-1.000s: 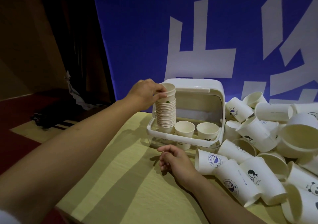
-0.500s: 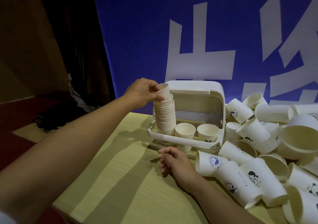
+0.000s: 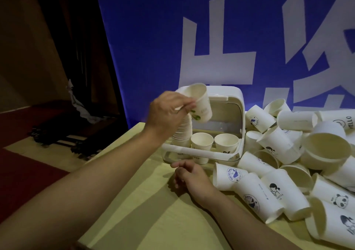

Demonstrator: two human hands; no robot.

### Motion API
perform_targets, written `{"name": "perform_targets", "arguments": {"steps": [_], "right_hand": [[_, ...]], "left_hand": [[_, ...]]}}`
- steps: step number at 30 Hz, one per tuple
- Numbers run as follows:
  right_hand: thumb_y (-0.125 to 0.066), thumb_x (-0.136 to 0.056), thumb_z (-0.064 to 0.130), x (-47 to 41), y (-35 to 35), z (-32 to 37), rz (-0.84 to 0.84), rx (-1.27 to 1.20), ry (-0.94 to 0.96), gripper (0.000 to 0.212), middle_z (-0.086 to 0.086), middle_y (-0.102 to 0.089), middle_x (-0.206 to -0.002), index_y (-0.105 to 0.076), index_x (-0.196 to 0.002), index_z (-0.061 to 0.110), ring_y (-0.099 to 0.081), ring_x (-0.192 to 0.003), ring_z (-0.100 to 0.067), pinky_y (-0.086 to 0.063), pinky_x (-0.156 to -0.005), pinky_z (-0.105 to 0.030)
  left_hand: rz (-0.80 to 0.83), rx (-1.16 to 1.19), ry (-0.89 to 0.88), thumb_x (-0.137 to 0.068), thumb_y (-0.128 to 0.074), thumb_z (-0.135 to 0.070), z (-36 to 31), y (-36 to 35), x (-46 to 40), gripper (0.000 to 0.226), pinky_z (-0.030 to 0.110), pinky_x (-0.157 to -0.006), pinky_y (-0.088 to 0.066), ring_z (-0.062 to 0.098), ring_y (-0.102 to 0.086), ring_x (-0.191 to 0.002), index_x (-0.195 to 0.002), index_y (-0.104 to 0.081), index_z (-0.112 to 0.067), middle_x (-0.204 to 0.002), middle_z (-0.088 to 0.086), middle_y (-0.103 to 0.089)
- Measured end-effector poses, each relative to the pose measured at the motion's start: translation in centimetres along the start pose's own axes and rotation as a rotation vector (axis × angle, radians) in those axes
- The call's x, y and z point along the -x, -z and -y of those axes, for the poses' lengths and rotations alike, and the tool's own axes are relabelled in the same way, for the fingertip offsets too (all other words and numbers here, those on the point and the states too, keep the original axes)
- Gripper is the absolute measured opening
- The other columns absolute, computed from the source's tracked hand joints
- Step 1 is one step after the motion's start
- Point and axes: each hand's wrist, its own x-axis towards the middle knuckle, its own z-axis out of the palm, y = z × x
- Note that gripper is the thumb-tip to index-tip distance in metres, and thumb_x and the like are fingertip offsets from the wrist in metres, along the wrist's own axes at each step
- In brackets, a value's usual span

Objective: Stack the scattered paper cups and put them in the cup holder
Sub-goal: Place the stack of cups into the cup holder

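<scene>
The left hand [image 3: 170,111] pinches a single paper cup [image 3: 200,103] by its side wall, thumb and fingers curled round it; the cup is tilted, its mouth turned up and to the left, and it hangs just above the stack of cups [image 3: 183,132] that stands in the left compartment of the cup holder [image 3: 201,150]. Part of that stack is hidden behind the hand and wrist. The cup holder is a white box with its lid [image 3: 230,100] swung up at the back, and it sits near the far edge of the table [image 3: 153,211]. Beside the stack, 2 more upright cups show in it — a middle cup [image 3: 202,141] and a right cup [image 3: 226,142], both mouth up.

The right hand [image 3: 192,178] rests on the table just in front of the cup holder, fingers loosely curled and holding nothing.

Along the right side of the table lies a pile of scattered cups [image 3: 288,169], most of them on their sides and touching or overlapping — among them a whale-print cup [image 3: 230,175] nearest the right hand and a panda-print cup [image 3: 335,198] toward the right edge.

Behind the table hangs a blue banner [image 3: 153,38] with large white characters
</scene>
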Motion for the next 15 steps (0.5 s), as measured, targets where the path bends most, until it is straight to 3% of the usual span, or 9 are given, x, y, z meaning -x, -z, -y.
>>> {"name": "perform_targets", "arguments": {"steps": [6,11,13,15], "right_hand": [[-0.044,-0.099,-0.004,0.0,-0.2,0.0,-0.009,-0.033,0.018,0.023,-0.011,-0.056,-0.071,-0.064,-0.097,0.009,-0.055,-0.057,-0.018,-0.049,-0.054,-0.024],[-0.044,-0.099,-0.004,-0.3,0.0,0.0,0.013,-0.020,0.018,0.024,-0.011,-0.058,-0.072,-0.064,-0.093,0.009,-0.057,-0.058,-0.017,-0.051,-0.058,-0.027],[-0.043,-0.099,-0.005,-0.2,0.0,0.1,0.022,-0.029,0.017,0.021,-0.012,-0.058,-0.072,-0.062,-0.097,0.005,-0.057,-0.057,-0.016,-0.051,-0.056,-0.026],[-0.043,-0.098,-0.005,-0.2,0.1,0.1,0.025,-0.026,0.015,0.017,-0.014,-0.058,-0.073,-0.060,-0.101,-0.002,-0.058,-0.058,-0.017,-0.052,-0.057,-0.027]], "left_hand": [[0.121,-0.119,-0.065,-0.089,-0.062,-0.032,-0.8,-3.8,4.2,0.027,0.032,-0.069,-0.059,0.023,-0.073,-0.087,-0.101,-0.081,-0.018,-0.092,0.003,-0.078],[0.222,-0.166,-0.018,-0.079,-0.080,-0.009,-0.4,-5.0,5.1,0.025,0.037,-0.074,-0.061,0.026,-0.075,-0.087,-0.103,-0.081,-0.014,-0.097,0.007,-0.079],[0.374,-0.181,0.101,-0.089,-0.074,-0.013,-0.9,-5.1,5.4,0.028,0.040,-0.083,-0.060,0.026,-0.072,-0.101,-0.116,-0.077,-0.021,-0.111,0.003,-0.077],[0.640,-0.251,0.281,-0.102,-0.056,-0.023,-0.9,-5.9,5.7,0.033,0.038,-0.096,-0.051,0.026,-0.064,-0.117,-0.132,-0.067,-0.032,-0.129,0.000,-0.069]]}}
